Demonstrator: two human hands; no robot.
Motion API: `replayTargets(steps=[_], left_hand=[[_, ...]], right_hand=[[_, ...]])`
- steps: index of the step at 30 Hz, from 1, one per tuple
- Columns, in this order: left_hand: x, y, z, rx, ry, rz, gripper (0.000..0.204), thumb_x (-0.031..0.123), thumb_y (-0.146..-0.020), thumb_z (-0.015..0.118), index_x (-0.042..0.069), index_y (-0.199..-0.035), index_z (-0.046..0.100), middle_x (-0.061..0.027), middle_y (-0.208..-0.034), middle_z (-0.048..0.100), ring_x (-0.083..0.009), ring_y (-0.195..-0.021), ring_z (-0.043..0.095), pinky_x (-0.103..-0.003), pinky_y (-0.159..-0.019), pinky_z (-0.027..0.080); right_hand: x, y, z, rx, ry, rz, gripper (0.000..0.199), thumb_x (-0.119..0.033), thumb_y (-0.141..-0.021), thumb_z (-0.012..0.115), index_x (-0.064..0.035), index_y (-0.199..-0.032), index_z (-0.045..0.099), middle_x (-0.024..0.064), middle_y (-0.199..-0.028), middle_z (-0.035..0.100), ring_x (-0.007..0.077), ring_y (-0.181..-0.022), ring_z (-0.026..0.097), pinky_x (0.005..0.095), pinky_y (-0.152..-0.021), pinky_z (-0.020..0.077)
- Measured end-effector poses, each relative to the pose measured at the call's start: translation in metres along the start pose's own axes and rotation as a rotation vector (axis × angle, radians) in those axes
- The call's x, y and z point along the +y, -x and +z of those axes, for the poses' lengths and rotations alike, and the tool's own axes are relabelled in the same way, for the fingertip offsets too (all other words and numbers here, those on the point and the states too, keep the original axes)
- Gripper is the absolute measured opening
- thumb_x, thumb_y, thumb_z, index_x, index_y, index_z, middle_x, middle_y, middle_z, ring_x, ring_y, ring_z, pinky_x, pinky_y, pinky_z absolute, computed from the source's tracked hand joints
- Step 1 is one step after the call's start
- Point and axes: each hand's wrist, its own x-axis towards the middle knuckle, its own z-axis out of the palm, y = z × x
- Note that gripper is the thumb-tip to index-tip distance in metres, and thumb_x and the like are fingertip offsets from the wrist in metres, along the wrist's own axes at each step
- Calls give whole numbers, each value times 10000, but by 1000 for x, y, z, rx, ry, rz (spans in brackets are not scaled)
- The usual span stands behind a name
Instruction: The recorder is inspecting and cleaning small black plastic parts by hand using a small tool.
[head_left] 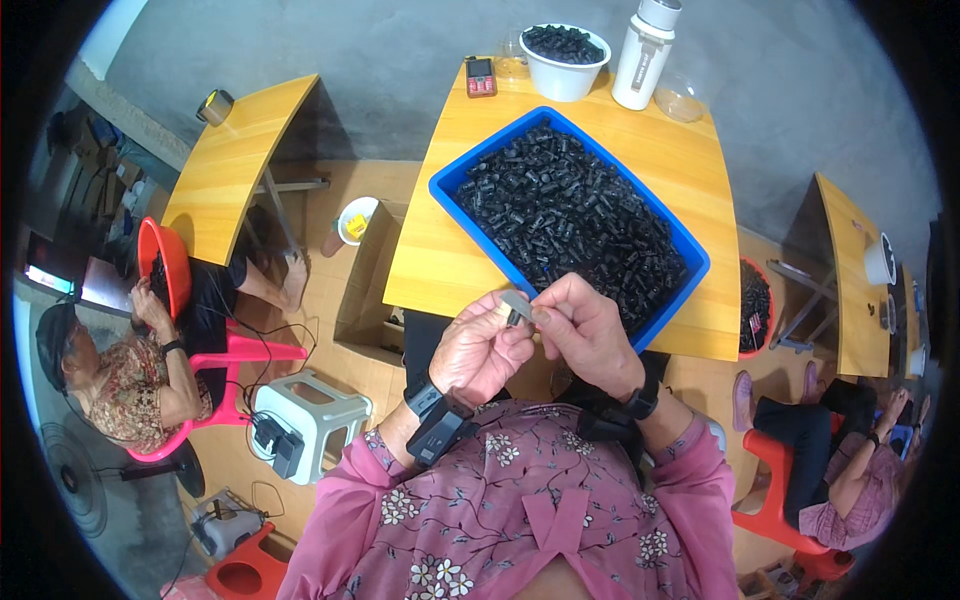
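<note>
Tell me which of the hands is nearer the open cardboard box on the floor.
Left. The left hand is to the right of the cardboard box; the right hand is farther right, beyond the left one.

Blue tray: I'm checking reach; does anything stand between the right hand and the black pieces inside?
Nothing visible except perhaps the blue tray's near rim; the black pieces lie uncovered just beyond the right hand.

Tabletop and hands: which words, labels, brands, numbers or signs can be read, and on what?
White bottle: small lettering down its side, not copied here.
Red phone: screen and key marks too small to read.
Grey piece in the left hand: no readable print.
</note>
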Motion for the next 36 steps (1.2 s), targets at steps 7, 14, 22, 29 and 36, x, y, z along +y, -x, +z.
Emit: replayTargets(steps=[7,14,22,29,36], left_hand=[[3,0,4,15,23,8,212,92,-933,611,-21,-1112,586,-49,-835,547,-101,-667,457,-222,-566,389],[5,-1,9,15,-12,-14,159,97,-956,586,2,-1084,592,-39,-851,551,-97,-671,455,-219,-579,391],[2,0,3,-3,-62,17,88,105,-964,580,31,-1007,602,-36,-922,592,-97,-691,470,-227,-602,408],[0,1,1,-28,-8,-10,90,98,-953,590,21,-996,603,-49,-941,601,-102,-694,468,-234,-603,414],[-1,-3,6,-30,-38,36,180,106,-971,569,28,-1133,582,-57,-979,617,-127,-778,554,-269,-694,492]], right_hand=[[-1,6,1,-30,-18,12,78,-102,-994,555,-25,-1003,547,-34,-698,540,23,-595,508,194,-537,410],[-6,-6,-5,95,11,-11,222,-84,-905,687,-12,-1107,630,-4,-850,658,21,-756,570,205,-674,480],[-15,-11,0,46,168,-8,160,-75,-840,721,-19,-967,644,21,-826,666,45,-768,597,220,-687,496],[-10,-13,-3,26,95,29,101,-49,-849,675,-10,-940,661,16,-814,661,38,-761,587,213,-679,488],[-11,-5,1,137,8,42,179,-72,-834,717,-34,-994,648,-5,-842,659,34,-785,585,212,-710,486]])
